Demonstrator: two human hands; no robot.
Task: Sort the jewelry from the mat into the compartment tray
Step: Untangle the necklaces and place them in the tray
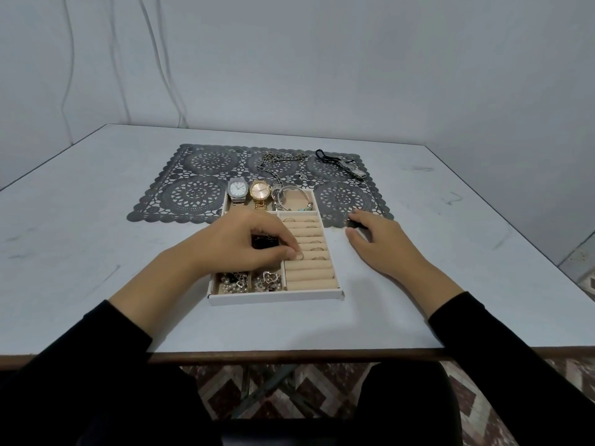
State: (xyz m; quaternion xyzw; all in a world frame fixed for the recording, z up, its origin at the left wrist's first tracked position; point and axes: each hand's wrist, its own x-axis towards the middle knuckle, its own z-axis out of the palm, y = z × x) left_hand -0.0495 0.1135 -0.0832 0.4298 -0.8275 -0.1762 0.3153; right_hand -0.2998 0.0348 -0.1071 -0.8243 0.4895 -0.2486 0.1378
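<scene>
We see the tabletop point(96, 252) bare and open on both sides of the tray point(273, 297), which sits near the front edge with its far end overlapping the lace mat point(193, 194). The left hand point(244, 243) covers the tray's middle compartments, so we cannot make out what lies beneath; thumb and forefinger pinch a ring point(300, 255) at the ring rolls. The right hand point(373, 236) rests palm down, fingers loosely spread, at the mat's near edge. A chain point(277, 162) and a small watch point(354, 170) remain on the mat; two watches point(249, 191) lie in the tray's far compartment.
</scene>
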